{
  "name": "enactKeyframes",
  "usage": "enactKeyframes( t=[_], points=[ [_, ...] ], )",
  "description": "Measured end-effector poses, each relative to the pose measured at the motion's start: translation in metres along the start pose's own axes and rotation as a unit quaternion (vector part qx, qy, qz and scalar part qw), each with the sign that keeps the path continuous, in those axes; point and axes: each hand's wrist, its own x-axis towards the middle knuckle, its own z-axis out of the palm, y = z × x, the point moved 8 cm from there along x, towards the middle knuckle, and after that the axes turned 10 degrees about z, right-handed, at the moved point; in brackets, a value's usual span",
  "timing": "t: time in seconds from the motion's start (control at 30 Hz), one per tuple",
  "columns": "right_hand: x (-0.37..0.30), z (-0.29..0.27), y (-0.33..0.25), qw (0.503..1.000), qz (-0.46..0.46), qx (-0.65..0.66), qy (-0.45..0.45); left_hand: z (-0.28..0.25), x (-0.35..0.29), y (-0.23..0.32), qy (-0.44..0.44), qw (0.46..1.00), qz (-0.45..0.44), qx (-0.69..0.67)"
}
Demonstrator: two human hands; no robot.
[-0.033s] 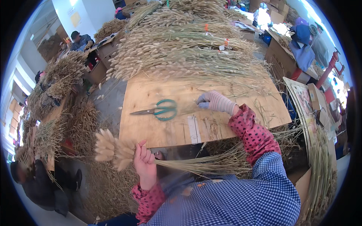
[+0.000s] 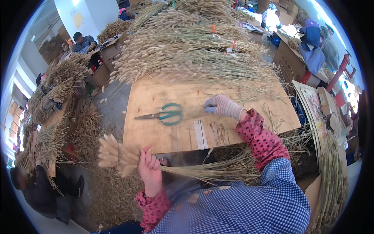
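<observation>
Left hand (image 2: 149,167) around grass bunch (image 2: 187,170) by table edge (image 2: 165,149), bare wood (image 2: 152,95) beyond

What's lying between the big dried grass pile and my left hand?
In the head view, teal-handled scissors lie on the wooden tabletop between the dried grass pile and your left hand, which grips a grass bunch.

Dried-plant workshop: pale rectangular wooden worktable (image 2: 156,136) bears teal-handled metal scissors (image 2: 159,116) and heaped beige fluffy-headed dried grass (image 2: 156,56); brown cardboard boxes (image 2: 288,64) stand around; dark-capped, grey-jacketed co-worker (image 2: 84,43) appears beyond.
</observation>
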Motion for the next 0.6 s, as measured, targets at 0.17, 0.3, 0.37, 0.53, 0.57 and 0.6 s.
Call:
enactKeyframes(
  t=[0.17, 0.3, 0.37, 0.53, 0.57, 0.6],
  points=[
    [0.009, -0.003, -0.022, 0.998, 0.062, -0.015, 0.029, -0.002, 0.005, -0.003, -0.014, 0.999, -0.006, -0.032],
    [0.043, 0.013, -0.062, 0.996, 0.007, -0.062, 0.066, -0.007, 0.011, -0.005, -0.005, 1.000, -0.002, -0.019],
    [0.055, 0.024, -0.085, 0.994, -0.045, -0.070, 0.064, -0.003, 0.012, -0.004, -0.034, 0.999, -0.002, -0.041],
    [0.083, 0.064, -0.116, 0.985, -0.037, -0.168, 0.030, -0.015, 0.015, -0.003, 0.010, 1.000, -0.003, -0.008],
    [0.088, 0.067, -0.118, 0.982, -0.034, -0.180, 0.050, -0.015, 0.016, -0.003, 0.008, 1.000, -0.004, -0.009],
    [0.091, 0.068, -0.120, 0.978, -0.040, -0.189, 0.076, -0.015, 0.016, -0.004, 0.006, 1.000, -0.007, -0.014]
  ],
)
